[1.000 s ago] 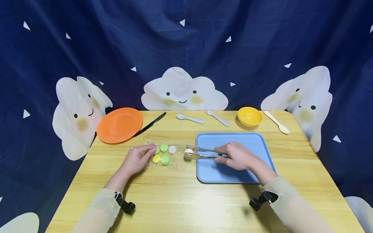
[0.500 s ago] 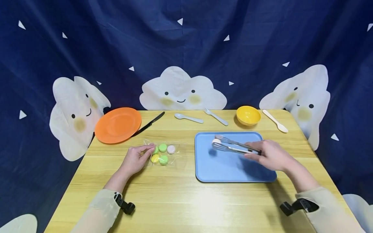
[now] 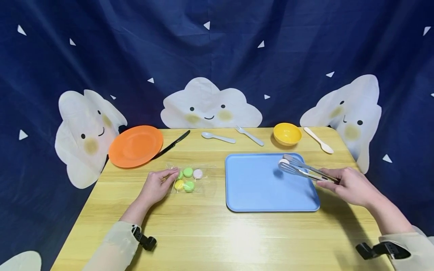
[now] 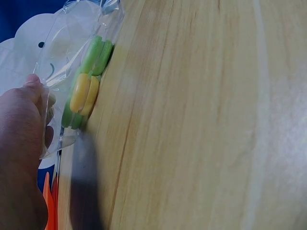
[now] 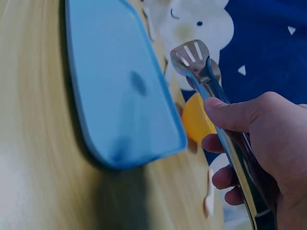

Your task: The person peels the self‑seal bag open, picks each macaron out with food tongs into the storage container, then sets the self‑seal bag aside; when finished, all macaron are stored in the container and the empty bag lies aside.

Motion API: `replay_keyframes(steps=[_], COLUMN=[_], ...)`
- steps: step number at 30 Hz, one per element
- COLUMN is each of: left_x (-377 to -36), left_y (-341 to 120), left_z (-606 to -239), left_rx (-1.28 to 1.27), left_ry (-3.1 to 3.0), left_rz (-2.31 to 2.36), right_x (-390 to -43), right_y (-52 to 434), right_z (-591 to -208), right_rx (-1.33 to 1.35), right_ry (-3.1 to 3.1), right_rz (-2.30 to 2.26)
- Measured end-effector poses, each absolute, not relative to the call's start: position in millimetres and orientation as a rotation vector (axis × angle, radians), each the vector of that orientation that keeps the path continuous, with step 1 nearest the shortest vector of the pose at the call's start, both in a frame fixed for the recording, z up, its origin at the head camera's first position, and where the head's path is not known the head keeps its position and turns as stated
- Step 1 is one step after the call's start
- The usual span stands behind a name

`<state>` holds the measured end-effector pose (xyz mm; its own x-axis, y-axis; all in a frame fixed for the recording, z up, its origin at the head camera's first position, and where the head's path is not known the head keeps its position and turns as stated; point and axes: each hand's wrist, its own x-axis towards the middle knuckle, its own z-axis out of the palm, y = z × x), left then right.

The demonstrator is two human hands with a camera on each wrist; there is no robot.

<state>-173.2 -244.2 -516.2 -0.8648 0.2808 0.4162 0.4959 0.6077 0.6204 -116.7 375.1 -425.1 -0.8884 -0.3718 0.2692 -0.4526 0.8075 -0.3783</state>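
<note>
Metal tongs (image 3: 308,170) are gripped in my right hand (image 3: 350,185), their slotted tips pinching a whitish macaron (image 3: 284,162) above the far right part of the blue tray (image 3: 257,188). A shadow falls on the tray below it. In the right wrist view the tongs (image 5: 225,115) point up and away, with the macaron hidden behind them. At the left, my left hand (image 3: 158,185) pinches the end of a clear plastic bag (image 3: 208,180). Inside the bag lie several macarons: green (image 3: 189,186), yellow (image 3: 179,184) and a pale pink one (image 3: 197,173).
An orange plate (image 3: 135,146) stands at the back left beside a black knife (image 3: 171,144). Along the back edge lie a grey spoon (image 3: 218,137), a grey fork (image 3: 250,136), a yellow bowl (image 3: 287,134) and a white spoon (image 3: 318,140). Behind hangs a dark blue curtain (image 3: 237,49).
My right hand has carried the tongs and the whitish macaron rightward from beside the bag's open end to over the tray's far right part. My left hand stays at the bag.
</note>
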Motion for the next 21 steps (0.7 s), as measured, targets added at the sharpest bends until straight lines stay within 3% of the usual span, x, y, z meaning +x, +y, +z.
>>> replay_keyframes(steps=[21], left_x=[-170.6], left_y=[-242.7], left_z=[-513.4], left_rx=[-0.608], left_ry=[-2.584], left_rz=[-1.105], right_x=[-143.2], right_y=[370.9], right_z=[-452.3], right_rx=[0.531], right_ry=[-3.005], right_rz=[0.618])
